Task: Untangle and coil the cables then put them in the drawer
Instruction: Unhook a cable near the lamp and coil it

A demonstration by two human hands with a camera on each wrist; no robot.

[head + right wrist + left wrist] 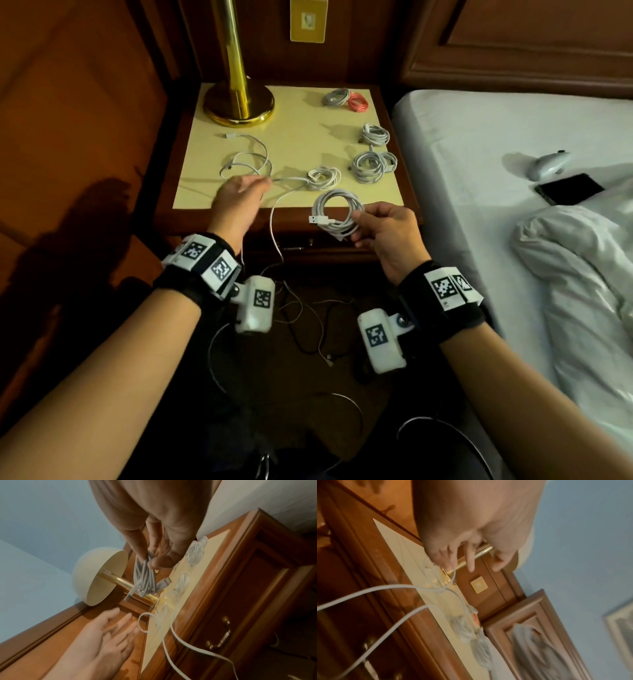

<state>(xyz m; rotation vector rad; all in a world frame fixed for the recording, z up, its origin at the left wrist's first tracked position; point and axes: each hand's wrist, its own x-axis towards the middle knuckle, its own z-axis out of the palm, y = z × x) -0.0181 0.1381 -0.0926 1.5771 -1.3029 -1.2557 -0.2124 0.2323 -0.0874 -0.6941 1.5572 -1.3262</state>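
My right hand pinches a coiled white USB cable above the nightstand's front edge; in the right wrist view the coil hangs from my thumb and fingers, plug dangling. My left hand reaches over the nightstand top with fingers spread and straight, beside a loose white cable that trails off the front edge. Several coiled cables lie on the top: grey, pink and white ones. The drawer stands closed.
A brass lamp stands at the back left of the nightstand. More loose cables lie on the dark floor below. A bed with white sheets is on the right, with a black phone and a white object on it.
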